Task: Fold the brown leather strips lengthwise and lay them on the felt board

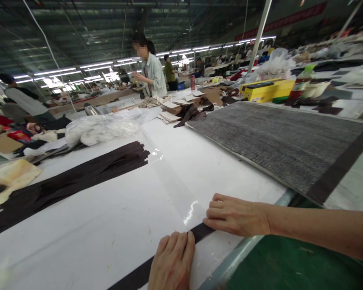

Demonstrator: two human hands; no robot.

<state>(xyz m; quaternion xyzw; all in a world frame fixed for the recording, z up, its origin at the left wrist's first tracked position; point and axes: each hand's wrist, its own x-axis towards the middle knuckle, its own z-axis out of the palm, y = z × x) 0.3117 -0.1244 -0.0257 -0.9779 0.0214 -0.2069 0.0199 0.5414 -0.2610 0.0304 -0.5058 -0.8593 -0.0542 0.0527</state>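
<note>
A narrow dark brown fabric strip (201, 232) lies along the near edge of the white table (124, 225). Over the strip is my left hand (173, 262), its bent fingers pressed together with the tips on the material. Just to the right, my right hand (230, 216) has curled fingers closed at the strip's far end. Its thumb and the end of the strip beneath it are hidden. A short length of strip shows between the two hands. Farther left lies a layered pile of similar dark strips (87, 173).
A grey textured panel (278, 137) with a dark border lies at right. Behind are a clear plastic bag (99, 129), stacked cut pieces (172, 108), a yellow box (266, 90) and a bottle (302, 84). A co-worker (154, 74) stands across the table. The table's edge (242, 255) runs beneath my right forearm.
</note>
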